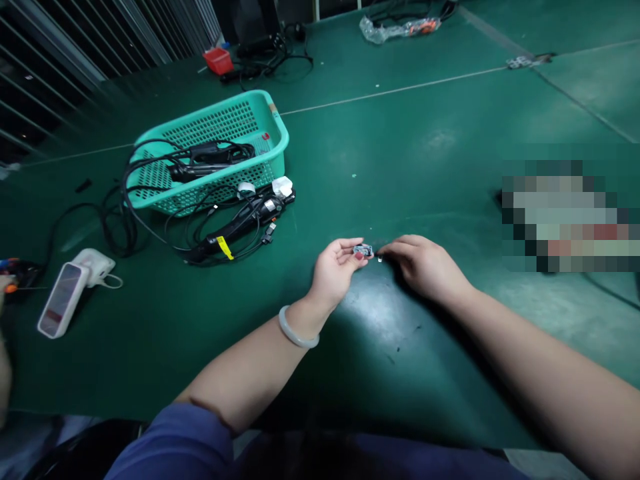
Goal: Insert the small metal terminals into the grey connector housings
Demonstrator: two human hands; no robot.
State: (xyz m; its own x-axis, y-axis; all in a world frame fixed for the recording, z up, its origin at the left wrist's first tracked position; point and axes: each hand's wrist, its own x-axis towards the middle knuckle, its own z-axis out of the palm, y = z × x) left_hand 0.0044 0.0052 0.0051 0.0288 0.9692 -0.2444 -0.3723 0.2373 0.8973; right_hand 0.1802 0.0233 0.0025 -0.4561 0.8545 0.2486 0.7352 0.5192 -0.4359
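Pinching in left hand (333, 272) a small, blocky, silvery-grey part (367, 250) with dark recesses, right of basket (274, 160); cannot tell right hand's (424, 265) grip.

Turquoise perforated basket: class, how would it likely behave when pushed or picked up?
The turquoise basket looks like thin plastic with many holes, so its shell may be light and flex slightly. Its long, low shape should resist tipping. The black cables draped over its rim would probably drag or snag.

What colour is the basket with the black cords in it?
The basket is light bluish green, seen in the head view.
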